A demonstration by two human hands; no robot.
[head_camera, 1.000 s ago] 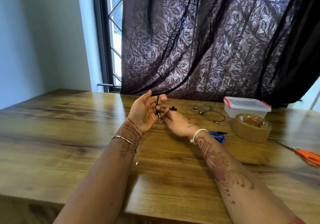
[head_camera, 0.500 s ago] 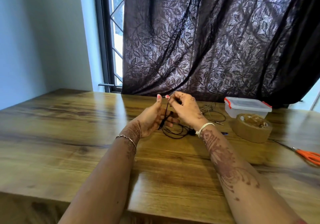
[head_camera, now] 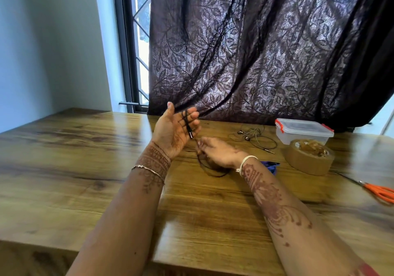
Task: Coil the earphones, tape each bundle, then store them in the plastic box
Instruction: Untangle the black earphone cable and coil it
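Note:
My left hand [head_camera: 173,131] is raised above the table with the palm turned toward me, thumb up and fingers spread. The black earphones [head_camera: 188,124] are looped across its fingers, and the jack hangs down by the palm. Just below and to the right, my right hand [head_camera: 219,152] pinches the same cable. More of the cable lies in loose loops on the table under that hand. A second, silver pair of earphones [head_camera: 253,138] lies uncoiled further right. The clear plastic box [head_camera: 302,130] with red clips stands shut at the back right.
A brown tape roll [head_camera: 309,157] sits in front of the box. Orange scissors [head_camera: 380,192] lie at the right edge. A small blue object [head_camera: 271,166] lies beside my right wrist. A dark curtain hangs along the wooden table's [head_camera: 85,169] far side.
My right hand has dropped from above my left hand's fingertips to below them, drawing the cable down. My left hand has opened and turned its palm toward me.

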